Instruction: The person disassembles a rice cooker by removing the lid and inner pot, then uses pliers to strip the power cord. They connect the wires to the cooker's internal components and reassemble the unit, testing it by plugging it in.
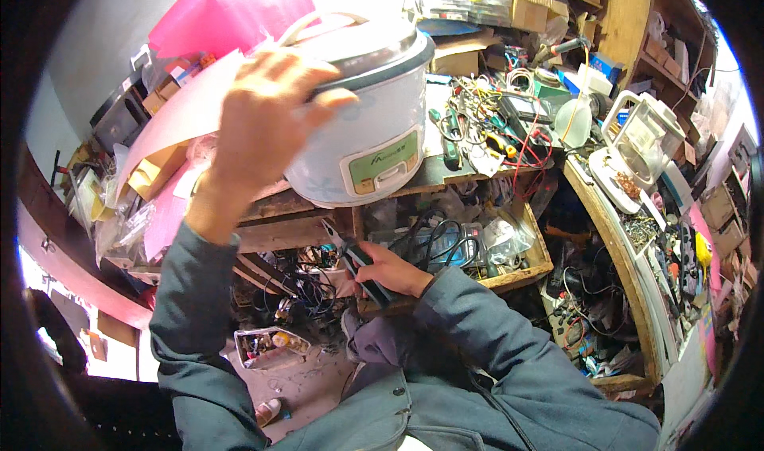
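A white electric rice cooker [358,135] with a metal-rimmed lid and a green control panel stands at the front of the workbench. My left hand [268,114] is raised in front of its upper left side, fingers spread; whether the fingertips touch the rim is unclear. Lower down, my right hand [388,270] grips dark-handled pliers [334,235], whose metal jaws point up and left, below the cooker's base. Beneath the bench top, an open wooden drawer [540,266] holds a black cord [444,233] and plastic boxes.
Screwdrivers, wires and a multimeter [528,108] with red leads crowd the bench right of the cooker. A clear plastic container [644,132] stands farther right. Pink sheeting [233,15] lies at the left and behind. On the floor sits a small box of parts [271,346].
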{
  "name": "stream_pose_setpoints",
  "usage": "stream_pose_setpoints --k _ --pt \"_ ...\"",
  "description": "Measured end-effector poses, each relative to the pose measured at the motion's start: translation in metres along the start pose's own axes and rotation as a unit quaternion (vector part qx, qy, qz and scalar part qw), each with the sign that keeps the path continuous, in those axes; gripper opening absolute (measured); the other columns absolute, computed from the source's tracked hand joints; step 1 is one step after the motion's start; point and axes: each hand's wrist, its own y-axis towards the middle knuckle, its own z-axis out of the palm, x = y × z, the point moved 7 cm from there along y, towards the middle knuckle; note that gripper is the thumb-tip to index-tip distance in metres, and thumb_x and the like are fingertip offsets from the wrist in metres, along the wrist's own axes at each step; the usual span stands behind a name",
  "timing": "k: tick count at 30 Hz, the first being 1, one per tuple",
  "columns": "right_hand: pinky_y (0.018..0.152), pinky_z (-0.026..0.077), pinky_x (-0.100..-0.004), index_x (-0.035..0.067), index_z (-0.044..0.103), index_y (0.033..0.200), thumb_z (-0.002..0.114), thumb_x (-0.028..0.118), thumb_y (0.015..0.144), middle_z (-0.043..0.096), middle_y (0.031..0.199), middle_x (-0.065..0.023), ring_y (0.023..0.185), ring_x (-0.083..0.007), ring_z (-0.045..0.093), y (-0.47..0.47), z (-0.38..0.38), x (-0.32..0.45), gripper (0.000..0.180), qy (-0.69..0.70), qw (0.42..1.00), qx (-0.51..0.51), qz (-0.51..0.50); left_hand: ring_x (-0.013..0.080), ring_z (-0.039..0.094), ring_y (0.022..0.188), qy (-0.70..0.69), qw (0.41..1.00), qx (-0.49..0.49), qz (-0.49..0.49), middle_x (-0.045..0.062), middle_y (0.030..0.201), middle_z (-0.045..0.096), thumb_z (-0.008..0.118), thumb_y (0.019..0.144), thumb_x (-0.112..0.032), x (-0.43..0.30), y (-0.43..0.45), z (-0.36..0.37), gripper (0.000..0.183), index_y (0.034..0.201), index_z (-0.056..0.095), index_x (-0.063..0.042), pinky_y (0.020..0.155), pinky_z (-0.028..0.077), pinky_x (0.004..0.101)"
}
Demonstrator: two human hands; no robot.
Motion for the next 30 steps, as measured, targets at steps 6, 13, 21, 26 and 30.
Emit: stream_pose_setpoints --k 6,13,21,26,30 --pt "0.071 0.057 -0.0341 0.000 0.051 0.118 0.057 -0.002 0.084 0.063 0.098 -0.0103 0.083 -0.0192 0.068 0.000 -0.005 -0.005 0.035 -0.017 1.000 -0.001 -0.014 0.0249 0.063 0.101 0.072 0.997 0.009 0.025 0.005 0.098 0.067 0.078 0.080 -0.019 -0.018 -0.002 0.013 0.028 0.105 0.071 -0.009 0.089 0.047 0.0401" --pt "0.070 0.057 -0.0336 0.001 0.052 0.118 0.058 0.001 0.084 0.063 0.099 -0.0091 0.080 -0.0187 0.067 0.003 -0.001 -0.009 0.034 -0.029 0.999 0.000 -0.020 0.0247 0.064 0.099 0.087 0.996 0.012 0.031 0.006 0.099 0.067 0.076 0.081 -0.016 -0.016 -0.008 0.003 0.022 0.101 0.069 -0.008 0.088 0.048 0.0399" --pt "0.070 0.055 -0.0323 0.003 0.050 0.123 0.059 0.001 0.083 0.065 0.104 -0.0088 0.085 -0.0189 0.067 -0.003 -0.008 -0.009 0.041 -0.027 1.000 -0.007 0.010 0.0247 0.064 0.103 0.132 0.988 -0.063 0.041 0.008 0.102 0.068 0.065 0.077 -0.014 -0.039 -0.006 0.031 0.026 0.099 0.070 -0.001 0.092 0.051 0.0381" --pt "0.070 0.056 -0.0332 0.003 0.051 0.123 0.059 0.001 0.083 0.065 0.104 -0.0093 0.086 -0.0200 0.067 -0.003 -0.006 -0.009 0.040 -0.017 0.999 -0.017 0.032 0.0230 0.062 0.108 0.137 0.989 -0.014 0.053 0.006 0.102 0.067 0.065 0.079 -0.015 -0.028 -0.014 0.019 0.026 0.100 0.070 -0.001 0.097 0.048 0.0369" --pt "0.071 0.057 -0.0337 0.002 0.050 0.123 0.058 0.001 0.083 0.065 0.105 -0.0096 0.086 -0.0208 0.068 -0.003 -0.005 -0.009 0.040 -0.026 0.999 -0.015 0.029 0.0236 0.062 0.108 0.139 0.988 -0.012 0.061 0.006 0.103 0.067 0.064 0.083 -0.016 -0.019 -0.020 0.017 0.024 0.101 0.070 -0.001 0.096 0.047 0.0378"
